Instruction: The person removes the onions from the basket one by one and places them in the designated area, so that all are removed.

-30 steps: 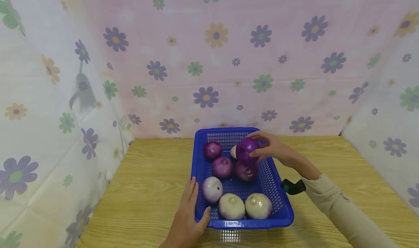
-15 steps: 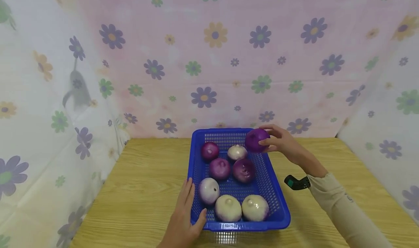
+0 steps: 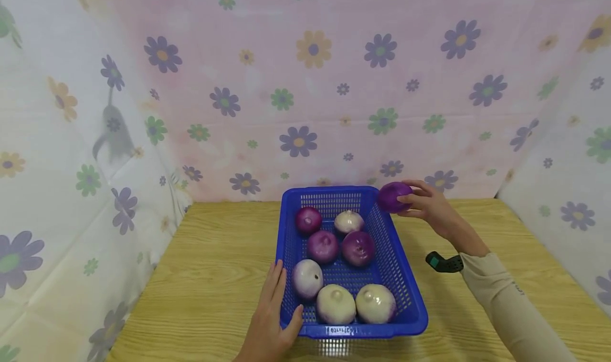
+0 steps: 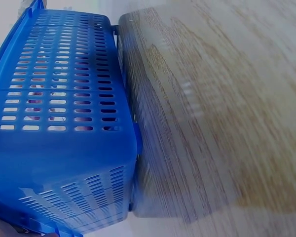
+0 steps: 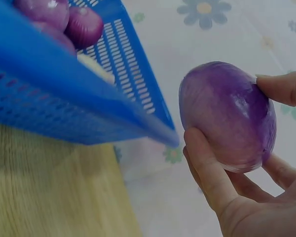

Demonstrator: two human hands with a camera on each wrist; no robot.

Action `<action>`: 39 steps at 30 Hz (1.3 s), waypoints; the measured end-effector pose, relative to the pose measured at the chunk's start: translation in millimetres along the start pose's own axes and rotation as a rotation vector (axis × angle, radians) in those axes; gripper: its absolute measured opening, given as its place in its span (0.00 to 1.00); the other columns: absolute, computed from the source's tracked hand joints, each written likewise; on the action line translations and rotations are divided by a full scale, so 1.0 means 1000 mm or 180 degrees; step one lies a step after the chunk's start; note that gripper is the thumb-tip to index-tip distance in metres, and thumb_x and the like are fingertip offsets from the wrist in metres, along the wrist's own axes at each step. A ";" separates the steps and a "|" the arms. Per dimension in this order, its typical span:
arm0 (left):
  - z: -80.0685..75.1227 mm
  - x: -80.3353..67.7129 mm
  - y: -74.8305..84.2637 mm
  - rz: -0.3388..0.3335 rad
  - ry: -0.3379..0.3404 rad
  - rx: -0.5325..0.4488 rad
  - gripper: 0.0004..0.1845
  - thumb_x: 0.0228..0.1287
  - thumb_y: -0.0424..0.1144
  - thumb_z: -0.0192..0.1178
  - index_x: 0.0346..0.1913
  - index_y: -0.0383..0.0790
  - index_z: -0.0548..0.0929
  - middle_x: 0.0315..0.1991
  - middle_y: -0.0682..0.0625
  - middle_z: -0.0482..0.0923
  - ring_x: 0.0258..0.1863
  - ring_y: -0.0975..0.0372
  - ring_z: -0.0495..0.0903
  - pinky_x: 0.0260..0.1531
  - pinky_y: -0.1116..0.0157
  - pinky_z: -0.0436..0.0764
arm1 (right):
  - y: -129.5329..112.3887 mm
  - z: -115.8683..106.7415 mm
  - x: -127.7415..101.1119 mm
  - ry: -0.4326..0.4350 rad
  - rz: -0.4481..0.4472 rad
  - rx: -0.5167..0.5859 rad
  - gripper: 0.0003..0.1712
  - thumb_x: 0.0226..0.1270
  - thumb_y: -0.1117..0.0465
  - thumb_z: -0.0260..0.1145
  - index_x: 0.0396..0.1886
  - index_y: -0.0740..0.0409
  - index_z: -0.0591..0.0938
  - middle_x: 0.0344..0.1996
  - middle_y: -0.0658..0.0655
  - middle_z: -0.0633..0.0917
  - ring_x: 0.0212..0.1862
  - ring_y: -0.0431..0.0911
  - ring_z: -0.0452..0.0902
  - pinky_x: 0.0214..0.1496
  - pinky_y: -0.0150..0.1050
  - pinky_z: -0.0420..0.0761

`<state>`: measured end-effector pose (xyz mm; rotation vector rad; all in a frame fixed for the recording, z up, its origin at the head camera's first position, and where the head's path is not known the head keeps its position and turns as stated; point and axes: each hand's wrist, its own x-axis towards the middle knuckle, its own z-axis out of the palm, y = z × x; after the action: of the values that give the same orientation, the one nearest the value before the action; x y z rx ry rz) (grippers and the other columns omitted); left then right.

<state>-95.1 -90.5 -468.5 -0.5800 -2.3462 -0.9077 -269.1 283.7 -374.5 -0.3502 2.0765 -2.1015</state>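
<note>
A: Head view first. Where does the work stand?

B: I'd judge it as mid-carry. The right hand has its grip closed around a purple onion, held in the air just past the far right corner of the blue basket, outside the rim and above the desk. The next move, as I read it, calls for lowering it onto bare wood to the right of the basket, slowly enough that a round thing does not roll.

A: And the left hand?

B: The left hand lies flat against the basket's near left wall, fingers straight, thumb hooked at the front corner. That grip is open and bracing, holding nothing. Seven onions remain inside: three purple, four pale.

A: Left wrist view?

B: Only the basket's slotted wall standing on the desk. The hand itself hardly shows, so this view says nothing about its fingers.

A: Right wrist view, then. How does the onion point?

B: The purple onion is pinched between the thumb below and a fingertip at its upper right, with other fingers cupped behind. It looks slightly flattened, its longer spread running top left to bottom right here. I cannot see root or stem end, so which way it points I can't say. The basket's corner sits just beside it, apart, not touching.
</note>
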 end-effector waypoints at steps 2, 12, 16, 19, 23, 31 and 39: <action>0.000 0.000 -0.001 0.0009 0.0001 0.0004 0.40 0.50 0.38 0.63 0.66 0.24 0.63 0.69 0.35 0.57 0.68 0.43 0.57 0.67 0.73 0.45 | 0.004 -0.003 0.001 0.0085 0.0059 0.0074 0.27 0.69 0.66 0.57 0.65 0.63 0.61 0.49 0.56 0.74 0.44 0.45 0.82 0.46 0.43 0.81; 0.001 -0.001 -0.003 0.0066 0.0023 -0.0034 0.39 0.51 0.38 0.62 0.65 0.23 0.64 0.69 0.34 0.58 0.68 0.43 0.56 0.68 0.73 0.45 | 0.027 -0.020 0.000 0.0381 0.0336 0.0538 0.25 0.69 0.65 0.58 0.62 0.60 0.61 0.56 0.58 0.61 0.42 0.44 0.82 0.49 0.41 0.80; 0.001 -0.001 -0.003 0.0107 0.0057 -0.0020 0.38 0.51 0.38 0.62 0.65 0.23 0.65 0.68 0.34 0.58 0.68 0.44 0.56 0.68 0.73 0.45 | 0.037 -0.025 0.000 0.0457 0.0397 0.0591 0.24 0.69 0.64 0.57 0.62 0.59 0.62 0.57 0.57 0.61 0.42 0.44 0.82 0.49 0.41 0.80; 0.002 -0.001 -0.003 0.0092 0.0053 -0.0013 0.38 0.51 0.38 0.62 0.65 0.23 0.65 0.68 0.34 0.58 0.68 0.44 0.56 0.68 0.73 0.45 | 0.044 -0.028 0.001 0.0468 0.0390 0.0562 0.22 0.70 0.63 0.57 0.60 0.58 0.63 0.56 0.57 0.62 0.42 0.44 0.83 0.49 0.40 0.80; 0.002 -0.001 -0.003 0.0076 0.0049 0.0003 0.38 0.51 0.38 0.62 0.65 0.23 0.65 0.69 0.35 0.58 0.68 0.44 0.56 0.67 0.73 0.45 | 0.052 -0.032 0.003 0.0499 0.0404 0.0592 0.19 0.69 0.62 0.58 0.57 0.58 0.66 0.52 0.54 0.67 0.40 0.45 0.83 0.48 0.40 0.80; 0.002 -0.001 -0.003 0.0024 -0.0009 -0.0027 0.38 0.51 0.38 0.63 0.65 0.23 0.65 0.69 0.35 0.57 0.69 0.45 0.56 0.68 0.72 0.45 | 0.068 -0.035 0.008 0.0548 0.0521 0.0659 0.19 0.70 0.62 0.57 0.57 0.61 0.66 0.51 0.55 0.67 0.40 0.45 0.83 0.48 0.41 0.80; 0.003 -0.001 -0.006 0.0185 0.0134 -0.0008 0.38 0.50 0.38 0.62 0.64 0.22 0.65 0.68 0.33 0.59 0.67 0.43 0.58 0.68 0.72 0.47 | 0.086 -0.035 0.017 0.0739 0.0550 0.0525 0.13 0.68 0.60 0.60 0.50 0.52 0.73 0.51 0.54 0.67 0.40 0.42 0.82 0.49 0.40 0.80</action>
<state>-98.8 -92.4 -474.1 -0.6207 -2.2793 -0.8881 -298.8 311.3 -459.6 0.0972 1.9473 -2.2772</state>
